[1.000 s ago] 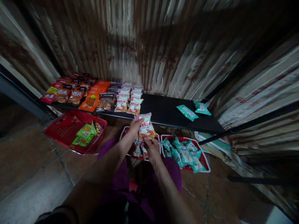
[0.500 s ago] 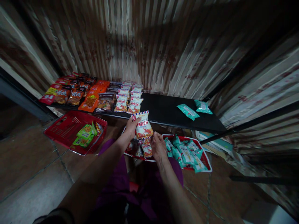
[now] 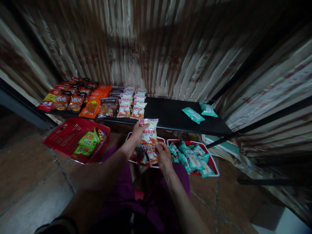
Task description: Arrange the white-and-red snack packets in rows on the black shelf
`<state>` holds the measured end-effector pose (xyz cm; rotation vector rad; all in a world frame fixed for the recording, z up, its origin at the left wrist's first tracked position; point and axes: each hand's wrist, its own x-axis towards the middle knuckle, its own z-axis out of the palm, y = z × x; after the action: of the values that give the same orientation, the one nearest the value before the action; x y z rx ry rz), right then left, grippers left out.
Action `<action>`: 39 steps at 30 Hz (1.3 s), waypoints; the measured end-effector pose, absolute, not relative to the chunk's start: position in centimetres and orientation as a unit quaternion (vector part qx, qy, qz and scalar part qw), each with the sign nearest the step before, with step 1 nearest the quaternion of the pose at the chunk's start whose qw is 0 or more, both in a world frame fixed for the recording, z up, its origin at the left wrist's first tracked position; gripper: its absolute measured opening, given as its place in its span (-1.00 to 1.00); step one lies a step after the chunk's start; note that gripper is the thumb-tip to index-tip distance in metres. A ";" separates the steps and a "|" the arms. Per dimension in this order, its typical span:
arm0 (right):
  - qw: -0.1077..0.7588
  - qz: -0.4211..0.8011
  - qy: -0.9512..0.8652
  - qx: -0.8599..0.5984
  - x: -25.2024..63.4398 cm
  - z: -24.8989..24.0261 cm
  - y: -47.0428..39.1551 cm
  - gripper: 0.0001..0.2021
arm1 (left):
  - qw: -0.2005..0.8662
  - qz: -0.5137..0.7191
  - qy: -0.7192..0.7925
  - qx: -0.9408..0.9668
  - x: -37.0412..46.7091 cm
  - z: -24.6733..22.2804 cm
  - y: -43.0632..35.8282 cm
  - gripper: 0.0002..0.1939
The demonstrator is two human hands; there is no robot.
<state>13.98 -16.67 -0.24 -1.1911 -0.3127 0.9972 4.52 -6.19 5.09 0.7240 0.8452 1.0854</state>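
A white snack bag [image 3: 149, 132] with red lettering is held up over the middle basket, in front of the shelf edge. My left hand [image 3: 138, 132] grips its left side, thumb on the front. The fingers of my right hand [image 3: 163, 154] pinch its lower right corner. Below the bag, the middle basket [image 3: 156, 167] holds similar white bags and dark packs, partly hidden by my hands. Two columns of matching white bags [image 3: 124, 108] stand on the black shelf [image 3: 163, 112], left of its bare stretch.
Orange, red and dark packs [image 3: 91, 103] fill the shelf's left end; two teal packs [image 3: 193, 115] lie at its right. A red basket [image 3: 60, 138] with green packs stands lower left. Another basket [image 3: 215, 167] holds teal packs. A black post crosses at right.
The held bag has turned more upright and faces me more squarely, still between both hands. The whole view has shifted slightly, with the shelf and baskets a little further left.
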 end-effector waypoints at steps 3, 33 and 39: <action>0.705 0.424 -0.139 -0.551 13.9 -0.1 -17.0 -0.66 | 0.725 0.454 0.371 0.362 4.0 5.8 -6.1 -0.59; 0.721 0.403 -0.156 -0.541 14.3 1.5 -18.1 -0.60 | 0.385 0.345 0.486 0.705 4.8 10.1 -2.6 -0.90; 0.706 0.459 -0.116 -0.527 14.2 2.5 -17.8 -0.61 | 0.404 0.347 0.454 0.715 5.1 12.8 -3.1 -0.89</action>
<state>14.21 -17.81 2.55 -1.1709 -0.2587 1.0194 5.15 -3.10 12.76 1.8045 1.1451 0.8754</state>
